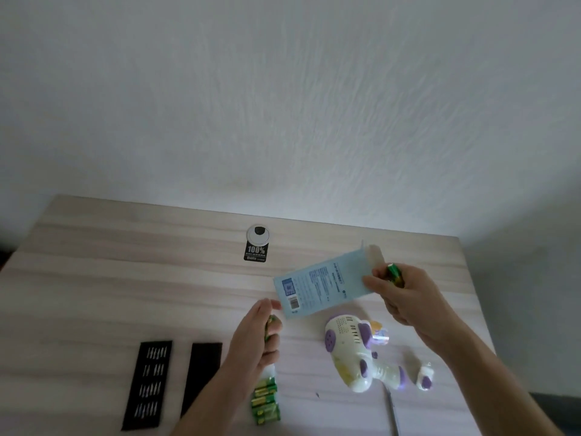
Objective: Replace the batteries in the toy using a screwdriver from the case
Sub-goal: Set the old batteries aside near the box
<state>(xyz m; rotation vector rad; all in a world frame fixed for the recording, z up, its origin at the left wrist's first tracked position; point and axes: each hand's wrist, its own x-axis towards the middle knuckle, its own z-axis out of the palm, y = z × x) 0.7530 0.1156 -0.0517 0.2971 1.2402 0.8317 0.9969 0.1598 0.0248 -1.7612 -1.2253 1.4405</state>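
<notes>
here, both grips full over the bench (pixel 125 294)
my left grip (pixel 257 336) curls round one battery (pixel 271 324); my right grip (pixel 405 298) pinches another battery (pixel 395 273) and the blue packet (pixel 317 283).

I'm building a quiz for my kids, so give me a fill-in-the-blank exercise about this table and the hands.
The right hand holds a battery and a light ____ box.
The left hand grips one green ____.
The toy is white and ____.
The bit case lies ____ of the battery pack.
Missing words: blue; battery; purple; left.
</notes>
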